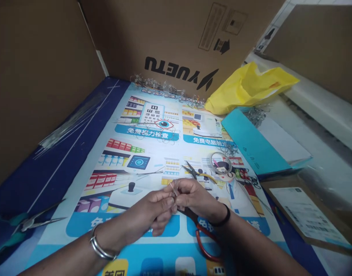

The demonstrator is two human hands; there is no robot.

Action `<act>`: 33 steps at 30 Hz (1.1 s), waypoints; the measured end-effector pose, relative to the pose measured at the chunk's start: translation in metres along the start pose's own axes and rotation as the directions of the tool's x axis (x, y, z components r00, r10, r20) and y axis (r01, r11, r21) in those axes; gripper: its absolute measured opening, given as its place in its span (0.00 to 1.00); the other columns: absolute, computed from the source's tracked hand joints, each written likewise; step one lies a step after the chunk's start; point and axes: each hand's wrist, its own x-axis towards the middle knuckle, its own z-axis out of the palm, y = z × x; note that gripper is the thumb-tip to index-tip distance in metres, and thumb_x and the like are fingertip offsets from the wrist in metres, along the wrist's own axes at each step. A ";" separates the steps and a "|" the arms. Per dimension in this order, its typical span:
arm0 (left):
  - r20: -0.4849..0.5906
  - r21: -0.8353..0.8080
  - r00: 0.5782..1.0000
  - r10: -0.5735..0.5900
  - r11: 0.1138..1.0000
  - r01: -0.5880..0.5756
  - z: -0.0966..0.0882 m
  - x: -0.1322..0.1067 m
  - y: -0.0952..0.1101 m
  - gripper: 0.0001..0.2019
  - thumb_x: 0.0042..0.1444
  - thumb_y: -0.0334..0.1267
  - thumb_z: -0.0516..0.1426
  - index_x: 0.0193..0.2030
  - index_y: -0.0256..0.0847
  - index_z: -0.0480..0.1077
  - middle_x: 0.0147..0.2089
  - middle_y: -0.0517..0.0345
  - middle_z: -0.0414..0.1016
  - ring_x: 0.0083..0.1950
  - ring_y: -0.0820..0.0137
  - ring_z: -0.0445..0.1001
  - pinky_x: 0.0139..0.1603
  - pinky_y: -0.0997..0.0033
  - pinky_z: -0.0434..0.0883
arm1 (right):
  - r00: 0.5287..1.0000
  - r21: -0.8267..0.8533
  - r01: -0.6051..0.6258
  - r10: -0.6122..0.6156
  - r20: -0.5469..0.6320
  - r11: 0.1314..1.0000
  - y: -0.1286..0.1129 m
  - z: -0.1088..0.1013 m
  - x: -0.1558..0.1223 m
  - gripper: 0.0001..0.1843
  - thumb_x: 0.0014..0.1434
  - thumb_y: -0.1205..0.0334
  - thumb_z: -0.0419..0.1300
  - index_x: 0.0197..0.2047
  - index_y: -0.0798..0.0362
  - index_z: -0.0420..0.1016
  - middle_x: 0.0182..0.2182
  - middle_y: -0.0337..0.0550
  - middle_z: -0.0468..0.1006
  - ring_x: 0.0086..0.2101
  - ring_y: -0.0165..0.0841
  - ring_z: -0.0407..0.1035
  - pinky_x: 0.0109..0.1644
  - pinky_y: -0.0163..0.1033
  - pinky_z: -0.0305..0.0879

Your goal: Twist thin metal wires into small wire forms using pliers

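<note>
My left hand (153,212) and my right hand (194,197) meet over a printed poster mat (135,153), fingertips pinched together on a short thin wire piece (173,189) held between them. Red-handled scissors (203,239) lie on the mat under my right wrist. Small pliers with yellow grips (197,173) lie just beyond my fingers, next to a roll of clear tape (221,163). My left wrist carries a metal bangle, the right a black band.
Long-nosed pliers with green handles (26,224) lie at the left. A bundle of straight wires (69,124) rests by the left cardboard wall. Bent wire pieces (164,90) line the back box. A yellow bag (250,88), blue folder (250,143) and brown clipboard (305,214) sit right.
</note>
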 end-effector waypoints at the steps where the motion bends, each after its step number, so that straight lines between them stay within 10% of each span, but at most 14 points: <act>1: 0.020 -0.034 1.000 -0.005 0.999 0.006 0.001 0.000 -0.001 0.13 0.58 0.46 0.52 0.30 0.39 0.62 0.17 0.70 0.50 0.16 0.81 0.46 0.16 0.81 0.53 | 1.000 0.013 0.002 -0.002 0.011 1.000 0.000 0.000 0.000 0.16 0.48 0.57 0.66 0.37 0.58 0.73 0.22 0.37 0.72 0.23 0.25 0.66 0.27 0.30 0.59; 10: 0.032 -0.229 0.992 0.120 0.967 -0.109 0.016 0.004 -0.017 0.13 0.62 0.44 0.47 0.32 0.39 0.63 0.18 0.70 0.48 0.15 0.82 0.45 0.16 0.80 0.58 | 0.958 -0.025 0.208 -0.209 -0.195 0.978 0.006 0.014 -0.002 0.12 0.54 0.58 0.62 0.26 0.55 0.66 0.18 0.34 0.69 0.18 0.23 0.61 0.24 0.30 0.58; 20: -0.054 0.215 0.918 0.393 0.902 -0.374 0.018 0.008 -0.022 0.13 0.61 0.44 0.49 0.32 0.37 0.63 0.17 0.65 0.62 0.21 0.75 0.64 0.30 0.70 0.67 | 0.853 -0.409 0.290 -0.427 -0.300 0.866 -0.006 0.022 -0.003 0.13 0.52 0.57 0.62 0.22 0.54 0.68 0.21 0.36 0.68 0.22 0.25 0.61 0.29 0.33 0.60; 27: 0.006 -0.199 0.960 0.281 0.941 -0.274 0.034 0.005 -0.028 0.11 0.58 0.45 0.53 0.31 0.38 0.63 0.18 0.67 0.60 0.18 0.77 0.59 0.28 0.71 0.63 | 0.950 0.046 0.243 -0.228 -0.211 0.969 0.000 0.026 -0.003 0.13 0.51 0.55 0.63 0.24 0.53 0.67 0.16 0.31 0.63 0.15 0.21 0.54 0.24 0.30 0.57; 33: -0.122 0.544 0.894 0.431 0.783 -0.303 0.010 -0.004 0.004 0.14 0.55 0.45 0.55 0.26 0.35 0.67 0.24 0.62 0.64 0.25 0.76 0.60 0.27 0.76 0.57 | 0.949 -0.232 0.243 -0.280 -0.142 0.942 -0.012 0.017 -0.001 0.10 0.52 0.57 0.63 0.29 0.55 0.71 0.22 0.35 0.68 0.23 0.24 0.62 0.27 0.31 0.59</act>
